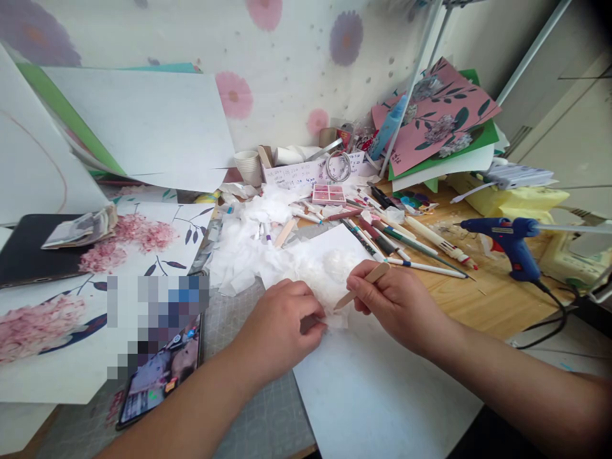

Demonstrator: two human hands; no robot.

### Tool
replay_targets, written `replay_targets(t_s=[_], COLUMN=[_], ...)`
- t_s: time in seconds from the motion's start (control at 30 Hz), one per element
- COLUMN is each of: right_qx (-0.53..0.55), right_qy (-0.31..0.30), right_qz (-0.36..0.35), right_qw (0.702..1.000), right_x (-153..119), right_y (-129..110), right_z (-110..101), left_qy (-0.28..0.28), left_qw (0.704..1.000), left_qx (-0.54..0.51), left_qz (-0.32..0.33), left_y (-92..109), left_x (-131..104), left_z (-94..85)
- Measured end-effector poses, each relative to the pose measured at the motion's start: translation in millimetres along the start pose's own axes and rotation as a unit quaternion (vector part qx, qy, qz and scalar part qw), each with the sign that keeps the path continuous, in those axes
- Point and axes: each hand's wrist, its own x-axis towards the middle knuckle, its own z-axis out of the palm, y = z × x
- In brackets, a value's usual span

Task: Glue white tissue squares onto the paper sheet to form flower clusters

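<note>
Bright; edges warped, perhaps slightly soft.

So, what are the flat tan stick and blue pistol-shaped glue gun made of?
The flat tan stick looks like bare, matte wood, going by its pale brown tone. The blue pistol-shaped glue gun seems plastic, its moulded body evenly coloured and slightly glossy.

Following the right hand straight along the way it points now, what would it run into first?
Probably the ruffled white tissue just ahead of the right hand and its wooden stick, with the left hand close beyond; exact depth is hard to judge.
</note>
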Motion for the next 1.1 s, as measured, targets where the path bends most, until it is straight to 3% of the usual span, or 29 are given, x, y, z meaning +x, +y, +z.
replay_targets(t_s=[0.17,0.47,0.57,0.73,1.1], right_qx=[-0.02,0.019,0.016,-0.086,-0.071], right_qy=[-0.024,-0.008,-0.026,-0.061,-0.025], right_qz=[0.016,0.037,0.013,-0.05,-0.063], right_qw=[0.999,0.999,0.999,0.993,0.995], right_x=[2.6,5.1,3.3,-1.7,0.3], right_y=[1.0,-1.8,-4.4,-6.6,0.4], right_z=[3.8,-0.6,-3.3,-1.0,-6.1], left_qy=[0.007,0.001,0.005,0.004,-0.003], left_qw=[0.999,0.999,0.999,0.998,0.998], left_qx=[-0.023,-0.03,-0.031,-0.044,-0.036], left_qz=[-0.021,-0.039,-0.041,-0.052,-0.06], left_y=[-0.5,0.7,-0.1,0.0,1.1], left_x=[0.2,1.0,0.9,0.5,0.4], left_z=[0.5,-1.2,0.0,1.0,0.5])
